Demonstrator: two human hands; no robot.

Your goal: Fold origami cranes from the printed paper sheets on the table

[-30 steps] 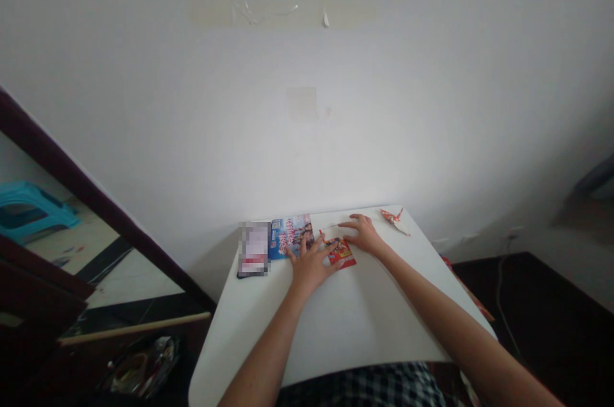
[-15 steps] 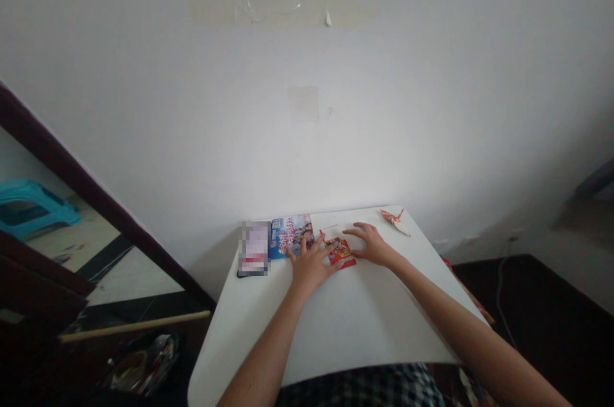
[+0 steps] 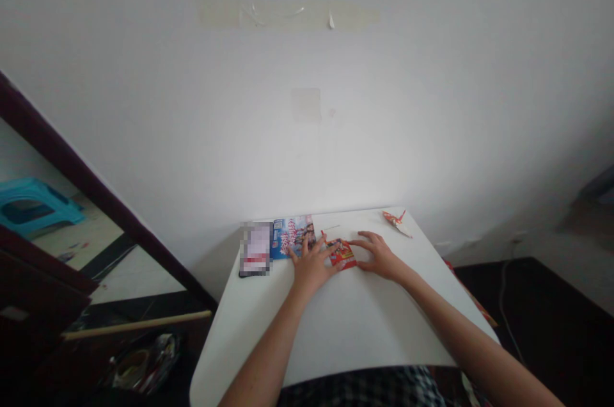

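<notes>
On the white table (image 3: 326,330), a small red printed sheet of paper (image 3: 347,258) lies flat between my hands. My left hand (image 3: 309,269) rests over its left side with fingers spread; some fingertips also reach the right edge of a blue printed leaflet (image 3: 284,235). Touching or nearly touching the sheet's right edge are the fingers of my right hand (image 3: 381,258), curved and apart. A thin strip lies just beyond the sheet. Part of the red sheet is hidden under my left fingers.
A blurred-out phone-like object (image 3: 256,250) lies at the table's left edge. At the back right is a folded red and white paper figure (image 3: 396,223). The wall (image 3: 307,164) rises behind the table. A blue stool (image 3: 38,205) shows at the left.
My right hand has shifted slightly down, and its fingers have come to the red sheet's right edge. My left hand stays spread in nearly the same place.
</notes>
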